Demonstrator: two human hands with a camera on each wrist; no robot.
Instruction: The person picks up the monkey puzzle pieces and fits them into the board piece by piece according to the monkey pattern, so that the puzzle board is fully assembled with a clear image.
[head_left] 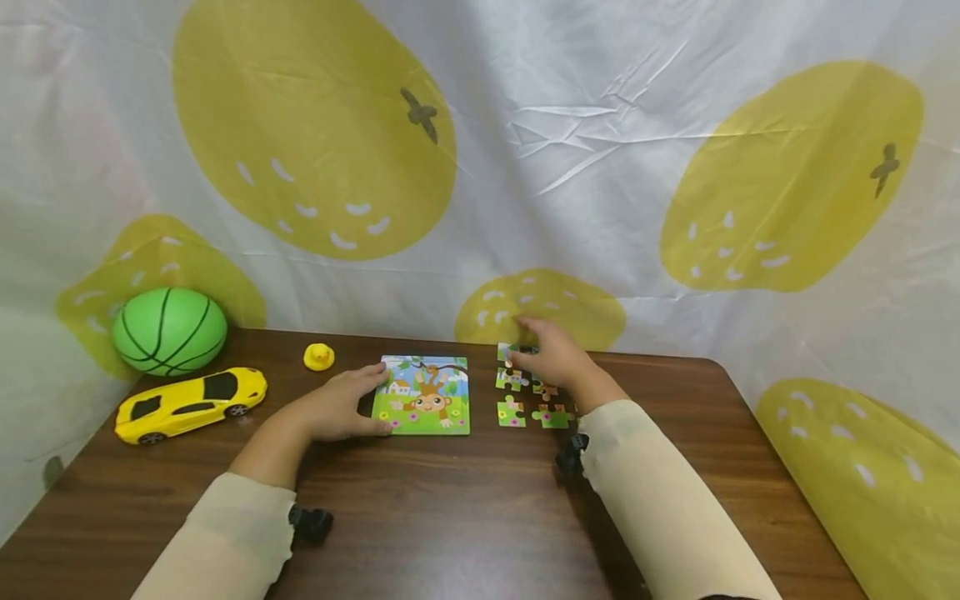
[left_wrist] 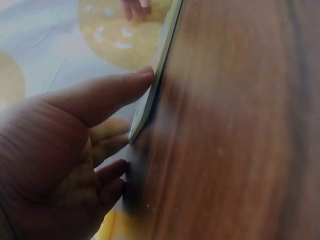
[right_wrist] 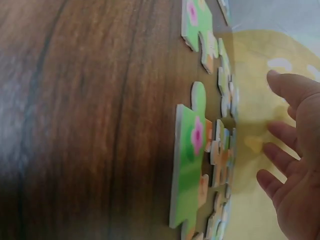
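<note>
A square picture board (head_left: 423,400) with a cartoon monkey lies on the wooden table. My left hand (head_left: 341,404) is at its left side, thumb at the near left corner and fingers along the far left corner. In the left wrist view the thumb touches the edge of the board (left_wrist: 150,102). To the board's right lie several loose jigsaw pieces (head_left: 512,412), green with flowers at the near side. Over the far pieces hovers my right hand (head_left: 558,358), fingers spread and holding nothing. The right wrist view shows that hand (right_wrist: 295,145) above the jigsaw pieces (right_wrist: 187,155); it hides some of them from the head view.
At the left of the table (head_left: 435,517) stand a green ball (head_left: 169,332) and a yellow toy car (head_left: 191,406). A small yellow duck (head_left: 318,357) sits near the back edge. Behind the table hangs a white curtain (head_left: 555,167) with yellow fruit shapes.
</note>
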